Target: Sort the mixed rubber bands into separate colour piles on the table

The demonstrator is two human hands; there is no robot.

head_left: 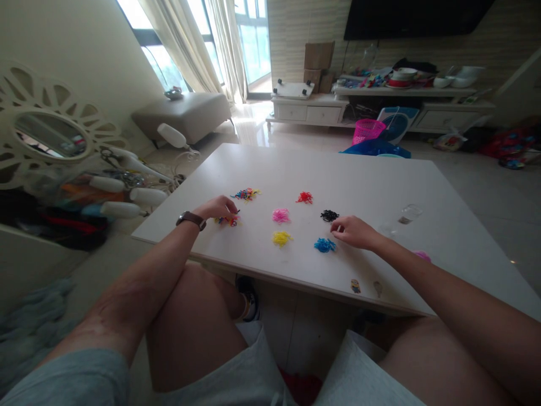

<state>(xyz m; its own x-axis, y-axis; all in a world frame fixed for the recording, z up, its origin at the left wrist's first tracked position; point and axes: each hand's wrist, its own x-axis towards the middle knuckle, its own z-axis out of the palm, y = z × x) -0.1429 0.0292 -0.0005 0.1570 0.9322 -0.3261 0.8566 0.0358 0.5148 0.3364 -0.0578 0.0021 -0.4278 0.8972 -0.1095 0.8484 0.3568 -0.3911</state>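
My left hand (220, 207) is over a mixed-colour pile of small rubber bands (227, 221) on the left of the white table. Its fingers are pinched, with a tiny dark band at the tips. A second mixed pile (247, 194) lies just beyond it. My right hand (354, 232) is closed beside the blue rubber bands (324, 245) and the black rubber bands (329, 215); whatever its fingertips hold is too small to make out. Between my hands lie pink bands (280, 215), yellow bands (281, 238) and, farther back, red bands (304, 197).
The white table (262, 163) spans the space before my knees. A clear container (411, 213) lies at its right, and a pink item (422, 256) is partly behind my right forearm. Stickers (355, 286) mark the near edge. A pink basket (367, 131) stands beyond the table.
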